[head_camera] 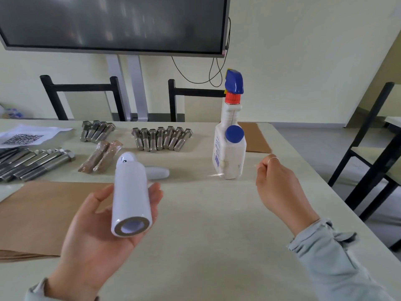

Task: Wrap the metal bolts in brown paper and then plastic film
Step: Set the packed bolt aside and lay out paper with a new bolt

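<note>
From the head camera, a white roll of plastic film [130, 196] was held up over the table [217, 246] by the left hand [102, 231]. It lay in the palm with the fingers curled loosely round it. The right hand [275, 183] was pinched shut, and it seemed the clear end of the film was held in it, though the film could hardly be seen.

Bare metal bolts [161, 139] were laid in rows at the back. Two wrapped bolts [101, 156] were set near them. A sheet of brown paper [43, 211] was spread at the left, beside a spray bottle [231, 140].

To do this step well, the film should be pulled out flat and tight, so no creases are made.
</note>
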`<state>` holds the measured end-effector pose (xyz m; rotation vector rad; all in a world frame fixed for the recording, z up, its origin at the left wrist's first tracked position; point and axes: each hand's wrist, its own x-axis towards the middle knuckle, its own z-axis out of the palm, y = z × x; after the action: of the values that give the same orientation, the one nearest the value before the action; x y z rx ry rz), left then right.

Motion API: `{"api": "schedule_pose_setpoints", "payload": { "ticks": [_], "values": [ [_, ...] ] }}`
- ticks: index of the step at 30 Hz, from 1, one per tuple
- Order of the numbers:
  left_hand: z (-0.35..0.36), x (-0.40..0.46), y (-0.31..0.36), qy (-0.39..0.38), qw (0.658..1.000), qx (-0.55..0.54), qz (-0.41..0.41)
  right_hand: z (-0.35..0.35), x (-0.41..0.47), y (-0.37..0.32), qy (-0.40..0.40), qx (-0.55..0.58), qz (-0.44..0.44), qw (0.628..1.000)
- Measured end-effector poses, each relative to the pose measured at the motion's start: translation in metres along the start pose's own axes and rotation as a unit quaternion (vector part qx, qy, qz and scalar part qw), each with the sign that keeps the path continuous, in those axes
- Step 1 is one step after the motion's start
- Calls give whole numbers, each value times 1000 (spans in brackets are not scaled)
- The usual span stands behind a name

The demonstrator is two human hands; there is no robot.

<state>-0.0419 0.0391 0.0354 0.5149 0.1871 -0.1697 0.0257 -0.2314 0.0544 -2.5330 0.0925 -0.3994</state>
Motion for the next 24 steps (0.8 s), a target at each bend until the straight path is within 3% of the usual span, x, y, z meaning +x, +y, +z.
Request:
{"api": "schedule_pose_setpoints", "payload": {
  "ticks": [4,8,14,17,19,22,24],
  "values": [
    [2,-1,0,31,999,27,23,5,0,4,-7,-40,3,999],
    [-2,2,2,76,984,153,43,3,0,11,-35,-77,26,996],
    [-6,6,22,90,991,97,-20,11,-4,29,-74,-167,55,982],
    [-8,13,17,109,980,164,-16,19,-9,31,-59,-231,35,971],
    [-8,16,15,146,947,287,5,24,-13,32,-48,-279,30,959],
    [-9,23,16,148,853,499,37,30,-17,32,-52,-331,26,942],
    [-12,27,21,153,817,554,53,32,-18,33,-54,-345,19,937]
  ]
}}
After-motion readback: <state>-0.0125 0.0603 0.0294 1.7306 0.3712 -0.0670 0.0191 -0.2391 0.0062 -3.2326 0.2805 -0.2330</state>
